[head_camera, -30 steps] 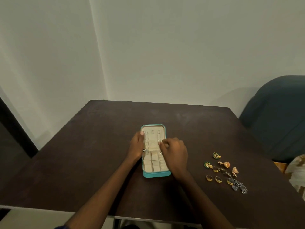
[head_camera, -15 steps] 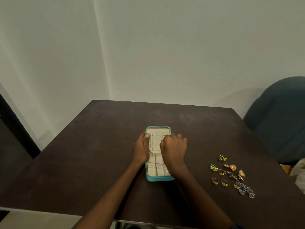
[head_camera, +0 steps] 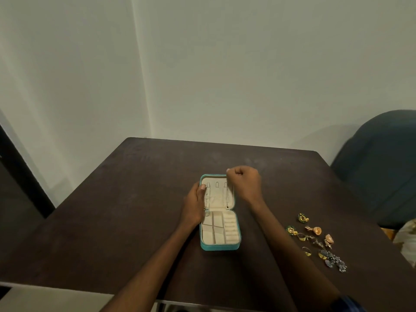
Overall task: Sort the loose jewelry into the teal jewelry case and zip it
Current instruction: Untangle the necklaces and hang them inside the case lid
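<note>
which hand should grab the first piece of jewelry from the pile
Right. The loose jewelry lies on the table to the right of the open teal case, on the right hand's side. The left hand rests against the case's left edge and would probably have to cross over it.

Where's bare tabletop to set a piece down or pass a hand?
Free: the far strip of the table beyond the open case, the stretch left of the left hand, and the gap between the case and the jewelry pile. Crowded: at the case, left hand on its edge, right hand over the lid, and the pile.
</note>
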The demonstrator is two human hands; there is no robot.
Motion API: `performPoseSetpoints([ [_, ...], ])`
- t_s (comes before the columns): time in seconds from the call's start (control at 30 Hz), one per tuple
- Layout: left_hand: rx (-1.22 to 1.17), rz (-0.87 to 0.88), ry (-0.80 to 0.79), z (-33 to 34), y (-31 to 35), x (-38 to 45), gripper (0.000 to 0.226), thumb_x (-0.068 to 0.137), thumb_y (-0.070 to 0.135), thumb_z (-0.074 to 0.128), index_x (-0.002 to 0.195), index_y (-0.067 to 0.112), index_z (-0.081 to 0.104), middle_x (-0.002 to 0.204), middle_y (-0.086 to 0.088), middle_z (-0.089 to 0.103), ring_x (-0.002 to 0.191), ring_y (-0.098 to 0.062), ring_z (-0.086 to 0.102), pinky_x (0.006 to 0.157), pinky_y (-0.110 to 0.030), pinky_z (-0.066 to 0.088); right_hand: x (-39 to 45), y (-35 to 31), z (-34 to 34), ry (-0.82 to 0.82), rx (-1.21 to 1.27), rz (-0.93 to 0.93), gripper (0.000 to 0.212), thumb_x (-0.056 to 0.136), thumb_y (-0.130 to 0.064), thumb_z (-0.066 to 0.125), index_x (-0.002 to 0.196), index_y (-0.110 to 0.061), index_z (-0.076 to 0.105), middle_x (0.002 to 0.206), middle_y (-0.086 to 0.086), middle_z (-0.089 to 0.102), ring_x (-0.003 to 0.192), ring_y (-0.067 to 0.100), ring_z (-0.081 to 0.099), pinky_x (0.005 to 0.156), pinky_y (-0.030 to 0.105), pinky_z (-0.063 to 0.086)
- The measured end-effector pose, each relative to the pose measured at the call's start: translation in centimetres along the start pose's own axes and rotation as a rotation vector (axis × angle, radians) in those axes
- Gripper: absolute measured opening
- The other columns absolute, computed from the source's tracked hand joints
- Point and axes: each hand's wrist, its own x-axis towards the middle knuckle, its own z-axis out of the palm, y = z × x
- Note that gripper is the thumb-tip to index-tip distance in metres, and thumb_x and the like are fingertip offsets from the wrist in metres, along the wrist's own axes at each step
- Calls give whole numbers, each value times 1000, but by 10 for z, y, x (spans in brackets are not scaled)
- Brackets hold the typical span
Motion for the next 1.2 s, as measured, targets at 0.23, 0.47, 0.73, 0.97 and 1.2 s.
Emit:
performPoseSetpoints([
  [0.23,1,-9,-13,-14,1,1,27,99,38,33,102,25,56,95,5,68,86,-9,66,73,-31,56,5,-29,-32,-172,482,208,23,87,-15,58,64,-12,61,60,-1,62,63,12,57,60,25,45],
  [0.47,42,-54,34,-39,-7,5,29,99,39,33,102,22,56,92,2,67,81,-15,67,67,-32,55,-2,-66,-66,-280,714,195,15,88,-11,56,73,-12,60,61,0,61,65,15,62,67,29,51],
  [0.73,59,-106,70,-42,2,-5,39,99,39,33,128,18,49,121,-5,62,108,-21,60,87,-37,51,-16,-99,-96,-300,718,134,17,87,-12,55,71,-12,60,61,0,57,59,14,55,56,25,44],
  [0.97,-167,220,111,-29,87,-41,32,93,36,44,119,22,57,115,1,64,110,-14,60,95,-33,48,-35,-114,-119,-360,628,88,18,88,-12,52,72,-12,61,69,2,67,66,16,63,61,27,45],
  [1.2,-421,219,-454,-2,152,-103,26,96,31,42,109,21,62,94,-2,71,90,-18,67,87,-30,53,-44,-122,-129,-356,618,126,13,88,-13,54,76,-13,60,63,2,64,63,17,63,66,29,51],
])
